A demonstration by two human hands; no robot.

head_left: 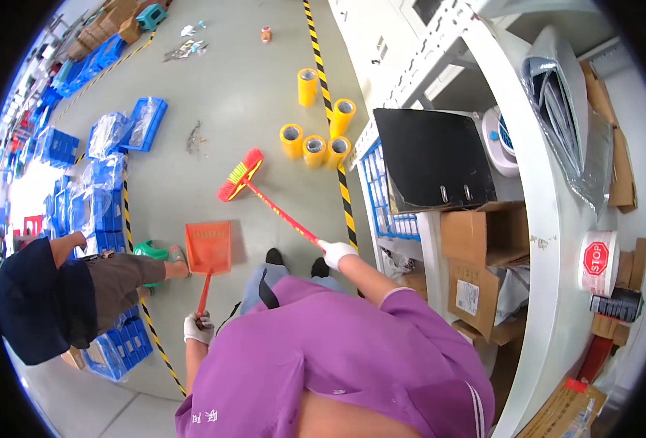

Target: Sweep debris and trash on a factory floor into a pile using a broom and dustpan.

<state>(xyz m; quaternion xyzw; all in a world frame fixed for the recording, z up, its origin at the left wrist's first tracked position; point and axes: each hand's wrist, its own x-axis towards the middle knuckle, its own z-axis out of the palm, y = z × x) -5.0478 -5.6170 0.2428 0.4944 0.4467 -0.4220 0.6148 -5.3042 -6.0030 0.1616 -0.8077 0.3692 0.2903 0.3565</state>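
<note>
My right hand (337, 255), in a white glove, is wrapped round the end of the red handle of a broom (241, 175). The broom's head, with red and yellow bristles, is out ahead on the grey floor. Lower left, my left hand (199, 328), also gloved, grips the handle of an orange-red dustpan (209, 248). The dustpan's wide pan lies in front of my feet, to the left and nearer than the broom head. A small patch of dark debris (196, 139) lies on the floor beyond the broom head, to its left.
Several yellow tape rolls (314, 150) stand ahead right by a black-and-yellow floor line (347, 208). Shelving with a black binder (436, 157) and cardboard boxes (476, 292) runs along my right. At left are a person (60, 296) and blue bins (104, 208). More litter (186, 50) lies farther ahead.
</note>
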